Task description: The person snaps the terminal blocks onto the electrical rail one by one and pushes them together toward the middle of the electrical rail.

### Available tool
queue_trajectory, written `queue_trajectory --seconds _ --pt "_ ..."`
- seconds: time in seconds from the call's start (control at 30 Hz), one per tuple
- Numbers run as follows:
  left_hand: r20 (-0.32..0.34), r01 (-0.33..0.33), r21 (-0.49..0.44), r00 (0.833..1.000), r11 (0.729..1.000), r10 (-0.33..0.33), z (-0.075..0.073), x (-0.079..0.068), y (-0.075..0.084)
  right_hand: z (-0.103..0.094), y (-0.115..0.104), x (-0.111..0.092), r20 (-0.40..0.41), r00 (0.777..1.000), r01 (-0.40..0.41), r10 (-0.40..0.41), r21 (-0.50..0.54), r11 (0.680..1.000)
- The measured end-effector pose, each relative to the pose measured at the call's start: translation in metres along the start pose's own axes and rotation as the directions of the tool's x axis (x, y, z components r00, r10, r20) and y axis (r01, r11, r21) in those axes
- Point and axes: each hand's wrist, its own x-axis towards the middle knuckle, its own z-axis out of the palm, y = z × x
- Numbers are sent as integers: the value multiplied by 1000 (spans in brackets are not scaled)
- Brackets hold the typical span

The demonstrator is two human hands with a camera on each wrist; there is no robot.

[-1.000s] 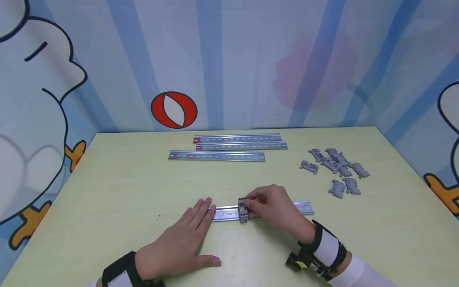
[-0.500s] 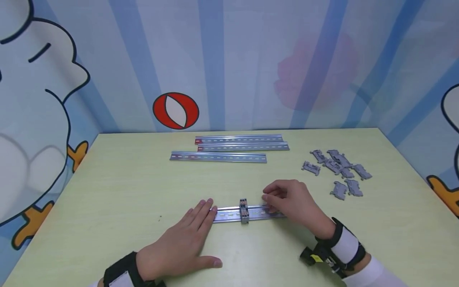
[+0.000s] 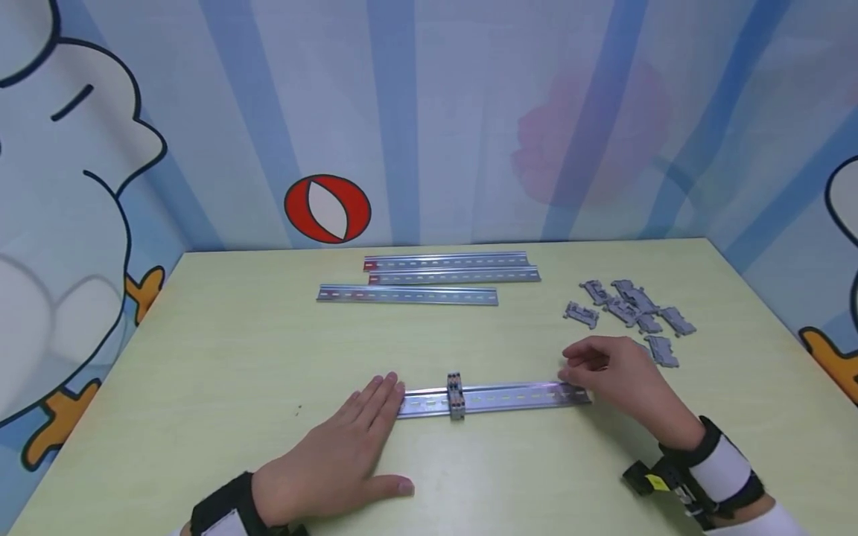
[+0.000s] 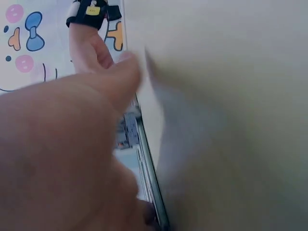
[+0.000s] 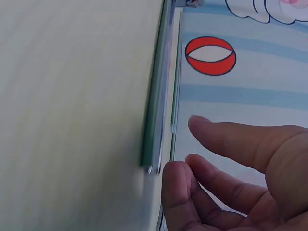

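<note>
A slotted metal mounting rail [image 3: 516, 396] lies across the front middle of the table in the head view. My left hand [image 3: 342, 454] rests flat with straight fingers on its left end, hiding that part. Across the rail, to the right of this hand, sits a narrow grey terminal block [image 3: 456, 396], partly seen behind the thumb in the left wrist view. Near the rail's right end hovers my right hand [image 3: 620, 376], fingers loosely bent. The right wrist view shows a gap between its thumb [image 5: 216, 134] and fingers, with nothing held.
Three more metal rails [image 3: 407, 294] lie near the table's back edge. Several flat grey plastic clip-like pieces [image 3: 623, 309] are scattered at the right, beyond my right hand, which partly covers one. A printed cloth backdrop [image 3: 462, 126] stands behind the table.
My right hand has left the grey block and moved rightward along the rail, toward the loose grey pieces. The block stays on the rail. My left hand has kept its place.
</note>
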Motion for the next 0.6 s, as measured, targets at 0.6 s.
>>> queue_trajectory --seconds 0.6 --pt "-353 213 -204 894 955 -275 -11 18 -27 -11 24 -11 88 996 27 -20 -87 996"
